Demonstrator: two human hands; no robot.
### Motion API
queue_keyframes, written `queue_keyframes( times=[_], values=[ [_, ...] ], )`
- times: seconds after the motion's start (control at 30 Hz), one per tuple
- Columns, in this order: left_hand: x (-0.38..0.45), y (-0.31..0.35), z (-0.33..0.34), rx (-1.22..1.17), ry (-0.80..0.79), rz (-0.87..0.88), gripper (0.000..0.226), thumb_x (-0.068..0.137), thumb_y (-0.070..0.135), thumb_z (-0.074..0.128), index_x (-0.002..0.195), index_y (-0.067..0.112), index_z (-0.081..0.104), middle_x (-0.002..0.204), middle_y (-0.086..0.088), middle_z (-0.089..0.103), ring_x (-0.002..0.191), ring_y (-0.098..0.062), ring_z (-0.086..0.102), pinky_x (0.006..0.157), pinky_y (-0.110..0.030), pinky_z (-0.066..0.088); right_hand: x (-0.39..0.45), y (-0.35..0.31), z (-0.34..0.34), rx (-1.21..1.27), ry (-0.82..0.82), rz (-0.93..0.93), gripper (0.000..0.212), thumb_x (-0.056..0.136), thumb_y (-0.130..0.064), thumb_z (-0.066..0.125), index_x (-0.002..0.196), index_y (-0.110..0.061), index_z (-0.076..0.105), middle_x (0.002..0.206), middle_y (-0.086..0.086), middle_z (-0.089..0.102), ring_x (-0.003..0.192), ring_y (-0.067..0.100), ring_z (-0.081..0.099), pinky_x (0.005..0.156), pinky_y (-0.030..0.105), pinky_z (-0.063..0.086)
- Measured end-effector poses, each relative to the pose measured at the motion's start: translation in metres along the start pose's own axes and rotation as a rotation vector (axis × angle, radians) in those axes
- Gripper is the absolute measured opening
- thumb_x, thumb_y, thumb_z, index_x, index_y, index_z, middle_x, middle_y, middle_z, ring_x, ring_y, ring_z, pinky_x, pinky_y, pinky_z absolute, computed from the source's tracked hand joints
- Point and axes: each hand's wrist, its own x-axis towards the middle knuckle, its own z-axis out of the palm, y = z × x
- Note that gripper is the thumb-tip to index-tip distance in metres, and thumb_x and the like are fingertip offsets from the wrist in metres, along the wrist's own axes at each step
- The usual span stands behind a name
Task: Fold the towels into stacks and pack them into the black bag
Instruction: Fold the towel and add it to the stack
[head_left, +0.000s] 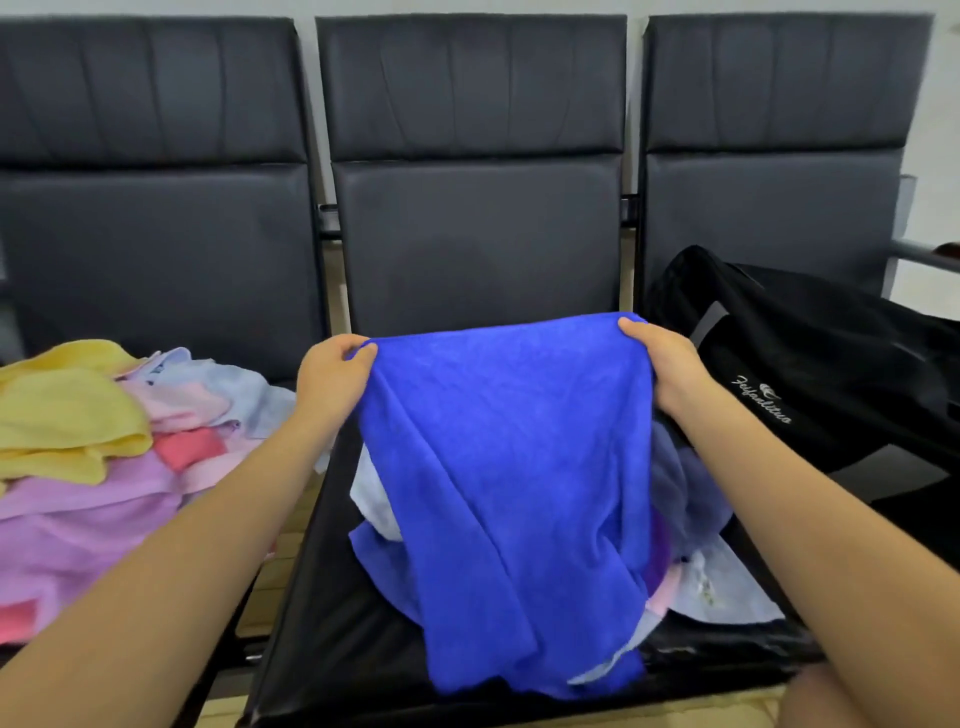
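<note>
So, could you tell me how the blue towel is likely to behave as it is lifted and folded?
Probably floppy: the blue towel hangs in soft folds from the left hand and right hand and sags between them. It looks light, since pinched corners seem enough to hold it. Its lower end trails on the seat, so it may drag the pale towels beneath.

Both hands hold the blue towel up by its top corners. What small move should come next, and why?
Probably bring the left hand and the right hand together to fold the blue towel in half: it hangs open between them, its lower end bunched on the seat.
</note>
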Motion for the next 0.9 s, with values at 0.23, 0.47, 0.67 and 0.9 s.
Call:
queue_keyframes(
  times=[0.23, 0.47, 0.67, 0.9],
  values=[
    [0.010, -0.031, 0.044, 0.190, -0.163, -0.220, 0.048, 0.092, 0.023, 0.050, 0.138, 0.015, 0.045, 0.131, -0.010, 0.057, 0.119, -0.032, 0.052, 0.097, -0.035, 0.042, 0.014, 0.038, 0.001, -0.354, -0.016, 0.177, 0.006, 0.096, -0.012, 0.051, 0.101, -0.010, 0.055, 0.072, 0.007, 0.059, 0.068, 0.017, 0.058, 0.060, 0.025, 0.048],
    [-0.037, -0.039, 0.041, 0.364, -0.202, -0.132, 0.053, 0.091, 0.025, 0.056, 0.141, 0.015, 0.041, 0.138, -0.021, 0.042, 0.127, -0.036, 0.043, 0.103, -0.038, 0.035, -0.018, 0.053, -0.019, -0.527, -0.034, 0.118, 0.018, 0.093, -0.011, 0.056, 0.108, -0.017, 0.048, 0.070, 0.004, 0.045, 0.054, 0.010, 0.039, 0.047, 0.017, 0.038],
    [-0.085, -0.039, 0.029, 0.257, -0.252, -0.017, 0.027, 0.087, 0.024, 0.062, 0.110, 0.017, 0.050, 0.108, -0.008, 0.054, 0.101, -0.025, 0.055, 0.084, -0.034, 0.042, -0.082, 0.053, -0.011, -0.971, -0.287, 0.139, 0.038, 0.087, -0.047, 0.063, 0.078, -0.011, 0.057, 0.066, 0.005, 0.056, 0.052, 0.015, 0.049, 0.045, 0.019, 0.041],
    [-0.126, -0.044, 0.018, 0.342, -0.522, -0.254, 0.035, 0.088, 0.040, 0.063, 0.095, 0.011, 0.044, 0.076, -0.008, 0.061, 0.059, -0.028, 0.065, 0.062, -0.037, 0.057, -0.103, 0.066, -0.002, -1.375, -0.342, -0.021, 0.062, 0.082, -0.053, 0.066, 0.050, -0.017, 0.027, 0.047, 0.002, 0.031, 0.047, 0.017, 0.034, 0.049, 0.027, 0.029]
  ],
)
